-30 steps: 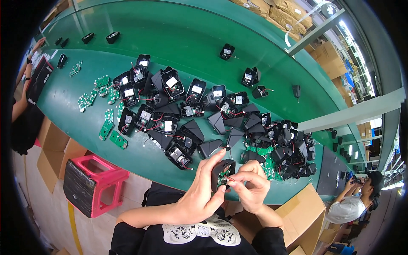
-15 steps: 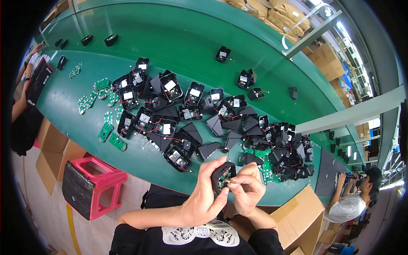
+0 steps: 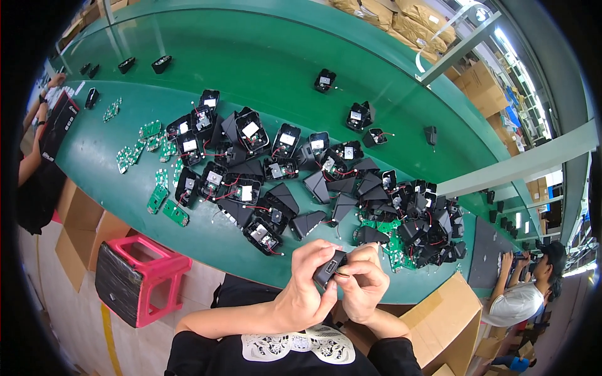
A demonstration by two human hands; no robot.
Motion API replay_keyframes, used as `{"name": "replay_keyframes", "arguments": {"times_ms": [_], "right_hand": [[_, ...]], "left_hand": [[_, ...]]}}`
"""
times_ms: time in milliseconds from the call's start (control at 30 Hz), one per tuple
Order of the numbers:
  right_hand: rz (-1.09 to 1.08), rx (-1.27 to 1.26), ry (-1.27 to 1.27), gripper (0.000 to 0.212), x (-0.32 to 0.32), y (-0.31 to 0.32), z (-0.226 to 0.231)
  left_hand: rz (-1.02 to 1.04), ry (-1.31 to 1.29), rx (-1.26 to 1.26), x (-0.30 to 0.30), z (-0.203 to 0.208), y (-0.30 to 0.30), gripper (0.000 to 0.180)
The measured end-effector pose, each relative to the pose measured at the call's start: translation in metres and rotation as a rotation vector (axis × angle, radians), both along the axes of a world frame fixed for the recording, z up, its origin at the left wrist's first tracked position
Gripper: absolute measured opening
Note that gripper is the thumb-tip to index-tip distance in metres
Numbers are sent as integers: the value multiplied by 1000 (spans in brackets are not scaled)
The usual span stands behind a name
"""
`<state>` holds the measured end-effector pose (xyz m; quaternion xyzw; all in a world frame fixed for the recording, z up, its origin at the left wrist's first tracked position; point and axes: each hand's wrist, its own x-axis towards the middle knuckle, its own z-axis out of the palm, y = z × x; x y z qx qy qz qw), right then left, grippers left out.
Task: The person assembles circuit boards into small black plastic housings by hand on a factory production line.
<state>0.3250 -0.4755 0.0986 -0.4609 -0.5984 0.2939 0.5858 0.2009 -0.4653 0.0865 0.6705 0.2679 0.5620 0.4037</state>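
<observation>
In front of my body, my left hand (image 3: 306, 283) is closed around a small black plastic housing (image 3: 327, 271). The side turned up has a rectangular slot, and the housing's inside is hidden from this angle. My right hand (image 3: 365, 282) meets it from the right, thumb and index finger pinched at its edge. A bit of thin reddish wire (image 3: 342, 274) shows at those fingertips. Past my hands, the green bench holds many black housings (image 3: 260, 232) with red wires, some open with silvery or white parts inside. A denser heap of housings (image 3: 417, 225) lies to the right.
Green circuit boards (image 3: 157, 199) are scattered at left, others (image 3: 394, 244) beneath the heap. Spaced housings (image 3: 325, 80) sit on the far green belt (image 3: 251, 56). A pink stool (image 3: 150, 276) and open carton (image 3: 442, 319) flank me. People work at both ends.
The housing in my left hand has tipped, so its slotted side now shows instead of the board inside. My right fingers stay pinched at it. Housings on the far belt shifted slightly left.
</observation>
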Motion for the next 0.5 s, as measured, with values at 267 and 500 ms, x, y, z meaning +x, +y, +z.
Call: {"name": "replay_keyframes", "arguments": {"times_ms": [267, 500], "right_hand": [[34, -38, 85, 13, 0, -1, -4], [22, -35, 121, 14, -2, 1, -2]], "left_hand": [[2, -106, -49, 3, 5, 0, 57], [10, -98, -109, 3, 4, 0, 57]]}}
